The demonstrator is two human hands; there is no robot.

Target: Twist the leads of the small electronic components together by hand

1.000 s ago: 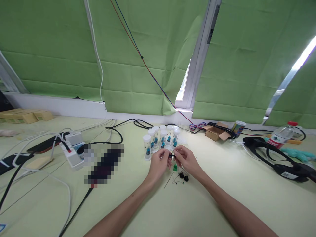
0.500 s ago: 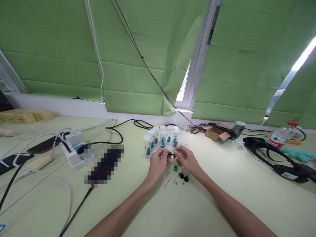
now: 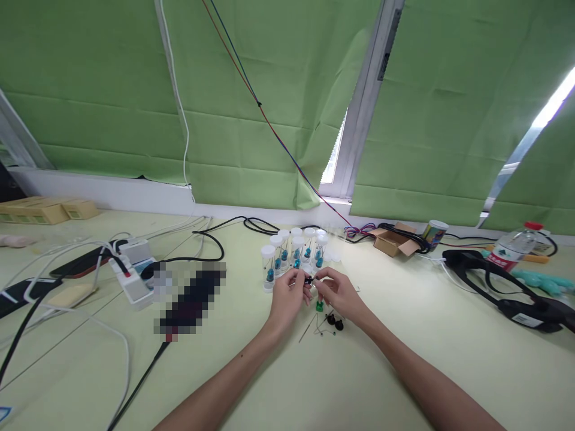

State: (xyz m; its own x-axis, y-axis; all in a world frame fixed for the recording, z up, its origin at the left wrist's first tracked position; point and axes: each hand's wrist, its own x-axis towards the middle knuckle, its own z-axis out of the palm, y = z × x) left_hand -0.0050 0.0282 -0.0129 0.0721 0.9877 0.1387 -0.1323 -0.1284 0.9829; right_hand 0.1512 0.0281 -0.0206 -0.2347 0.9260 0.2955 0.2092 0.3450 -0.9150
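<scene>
Between the fingertips of both hands is a small black part point(image 3: 308, 281), too small to make out fully. My left hand point(image 3: 290, 297) is closed in a pinch on its left end. My right hand point(image 3: 338, 291) pinches at its other end, fingers bent and partly hiding it. Just below the fingers lies a small green piece point(image 3: 319, 306). Nearer to me are two round black pieces point(image 3: 335, 322) and several thin metal rods point(image 3: 308, 329). Behind my hands stand several clear vials with white caps point(image 3: 268, 263), holding small blue parts.
On the left lie a white power strip point(image 3: 132, 281), tangled cables and a blurred dark object point(image 3: 193, 302). At the back right are an open cardboard box point(image 3: 392, 240), a can point(image 3: 434, 233) and a plastic bottle point(image 3: 512, 246). A black headset-like frame point(image 3: 507, 293) lies at the right.
My right hand has shifted slightly left, its fingertips closer to my left hand and the small black part. The left hand stays nearly still.
</scene>
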